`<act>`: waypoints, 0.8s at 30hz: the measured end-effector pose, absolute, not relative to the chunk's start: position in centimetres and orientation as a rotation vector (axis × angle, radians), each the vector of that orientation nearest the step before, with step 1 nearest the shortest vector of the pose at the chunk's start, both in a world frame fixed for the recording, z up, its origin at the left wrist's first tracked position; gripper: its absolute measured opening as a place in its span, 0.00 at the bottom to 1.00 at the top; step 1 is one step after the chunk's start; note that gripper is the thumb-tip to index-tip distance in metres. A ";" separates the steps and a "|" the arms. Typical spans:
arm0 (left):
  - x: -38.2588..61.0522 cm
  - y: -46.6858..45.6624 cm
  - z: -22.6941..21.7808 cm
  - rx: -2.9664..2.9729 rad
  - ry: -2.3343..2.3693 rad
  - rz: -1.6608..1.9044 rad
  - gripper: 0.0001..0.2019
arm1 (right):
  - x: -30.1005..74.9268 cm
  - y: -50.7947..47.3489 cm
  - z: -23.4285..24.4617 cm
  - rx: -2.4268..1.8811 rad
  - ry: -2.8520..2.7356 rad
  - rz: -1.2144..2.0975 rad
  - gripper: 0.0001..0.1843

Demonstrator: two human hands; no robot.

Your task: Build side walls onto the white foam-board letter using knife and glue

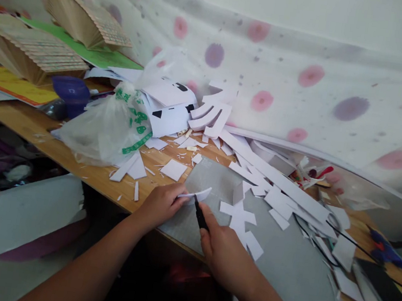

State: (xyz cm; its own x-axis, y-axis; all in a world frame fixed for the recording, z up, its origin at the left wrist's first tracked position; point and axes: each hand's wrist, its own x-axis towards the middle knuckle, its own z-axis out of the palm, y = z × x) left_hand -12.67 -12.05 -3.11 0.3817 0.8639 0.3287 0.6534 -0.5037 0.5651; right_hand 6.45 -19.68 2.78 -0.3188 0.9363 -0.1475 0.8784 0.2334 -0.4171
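My left hand (162,203) is closed, pinching a small curved white foam piece (198,194) just above the grey cutting mat (281,269). My right hand (223,249) is wrapped round a black craft knife (200,214). The knife's tip points up at the underside of the white piece. Both hands sit near the front edge of the wooden table (83,167).
White offcuts (246,223) and long strips (279,178) litter the mat and table. A plastic bag (110,126) lies to the left, with a purple cup (70,94) and folded fans (32,52) behind it. A black cord (325,248) and dark tools (386,291) lie at right.
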 end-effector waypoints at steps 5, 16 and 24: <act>-12.6 -12.1 -3.2 2.285 1.317 0.868 0.10 | 6.5 -19.5 2.5 -1.726 -2.326 0.737 0.30; -12.5 -11.8 -3.6 2.246 1.320 0.927 0.09 | 6.2 -18.8 1.8 -1.796 -2.415 0.776 0.31; -12.4 -12.0 -3.4 2.209 1.338 0.948 0.07 | 6.2 -18.3 2.2 -1.786 -2.436 0.813 0.30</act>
State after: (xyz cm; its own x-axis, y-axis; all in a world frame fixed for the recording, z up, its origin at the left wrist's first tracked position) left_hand -12.39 -11.97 -3.38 0.3165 0.8827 0.3474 0.6203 -0.4696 0.6282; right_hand 6.15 -18.27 2.22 -0.3481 0.8926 -0.2864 0.8857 0.2131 -0.4125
